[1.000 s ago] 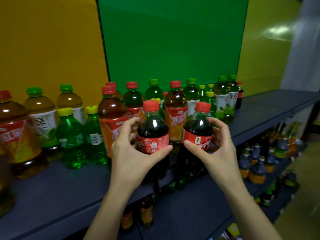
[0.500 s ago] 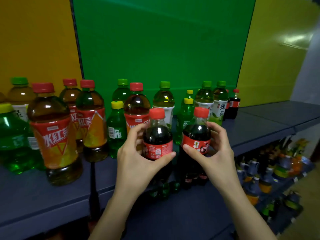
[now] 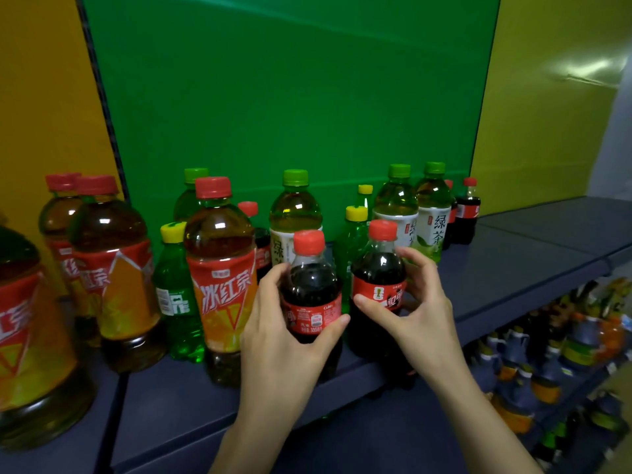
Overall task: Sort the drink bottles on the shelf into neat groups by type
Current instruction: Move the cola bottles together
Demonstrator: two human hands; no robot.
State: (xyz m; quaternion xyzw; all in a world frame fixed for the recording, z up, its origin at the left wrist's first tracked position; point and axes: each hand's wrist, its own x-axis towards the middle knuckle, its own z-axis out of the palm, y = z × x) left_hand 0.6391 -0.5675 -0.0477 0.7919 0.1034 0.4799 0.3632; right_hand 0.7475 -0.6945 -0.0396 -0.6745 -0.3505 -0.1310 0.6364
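Over the last second the left hand (image 3: pixel 284 323) and right hand (image 3: pixel 419 302), each wrapped round a cola bottle (image 3: pixel 309 295) (second cola bottle (image 3: pixel 379 285) alongside), had carried both rightward along the shelf (image 3: pixel 513 268), past the iced-tea bottle (image 3: pixel 222 268), probably toward the colas beyond.

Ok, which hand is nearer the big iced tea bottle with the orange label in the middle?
Left. The left hand, holding a cola bottle, sits right beside the iced tea bottle. The right hand holds another cola bottle farther right.

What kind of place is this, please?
Probably a shop or a mock store aisle. A dark shelf carries many bottled drinks, such as iced tea, and lower shelves hold more bottles.
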